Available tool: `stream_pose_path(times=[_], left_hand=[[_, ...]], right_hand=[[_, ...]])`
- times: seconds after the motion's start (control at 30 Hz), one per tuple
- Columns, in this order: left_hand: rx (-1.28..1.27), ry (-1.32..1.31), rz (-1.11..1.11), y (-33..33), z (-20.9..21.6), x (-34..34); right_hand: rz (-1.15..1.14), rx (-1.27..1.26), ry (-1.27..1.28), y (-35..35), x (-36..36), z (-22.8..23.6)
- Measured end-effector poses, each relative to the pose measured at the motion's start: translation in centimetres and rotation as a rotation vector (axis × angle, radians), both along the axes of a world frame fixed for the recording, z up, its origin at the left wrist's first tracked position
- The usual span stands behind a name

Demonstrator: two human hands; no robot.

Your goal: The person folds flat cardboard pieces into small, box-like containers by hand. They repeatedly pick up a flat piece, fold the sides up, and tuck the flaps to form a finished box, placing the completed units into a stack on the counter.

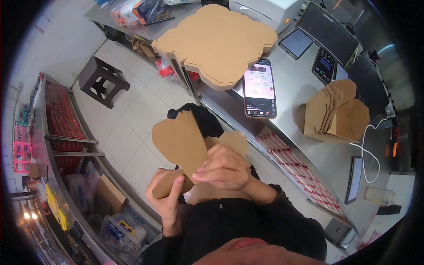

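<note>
A brown cardboard takeout box [180,140], partly folded, is held in front of my body between both hands. My left hand [167,194] grips a rounded flap at its near left, thumb laid on top. The fingers of my right hand [225,170] are closed on its near right part, where the panels meet. A rounded flap stands out at the far left of the box. On the metal table ahead lies a thick stack of flat box blanks [216,42]. Several folded takeout boxes [331,112], nested together, stand at the right of the table.
A lit phone [259,90] lies beside the blanks; other phones, a tablet [327,32] and a white cable [369,159] are farther right. A white machine [269,11] stands behind. A dark stool [101,81] is on the tiled floor. Metal shelving [73,145] runs along the left.
</note>
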State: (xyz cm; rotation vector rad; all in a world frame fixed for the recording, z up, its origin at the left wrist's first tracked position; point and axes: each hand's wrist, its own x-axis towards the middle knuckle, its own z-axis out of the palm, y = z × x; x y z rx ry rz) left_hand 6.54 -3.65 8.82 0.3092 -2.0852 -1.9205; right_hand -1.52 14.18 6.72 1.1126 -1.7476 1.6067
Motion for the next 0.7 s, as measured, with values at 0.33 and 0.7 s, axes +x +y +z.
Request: stream_pose_path(times=[0.33,0.7], left_hand=[[0.122,-0.129,-0.188,-0.5,-0.3,-1.6],[0.293,-0.239,-0.375,-0.3,-0.4,-4.5]], right_hand=[[0.217,0.215,0.454,0.8,-3.2,-0.3],[0.196,0.415,0.498,2.0,-4.2,0.3]])
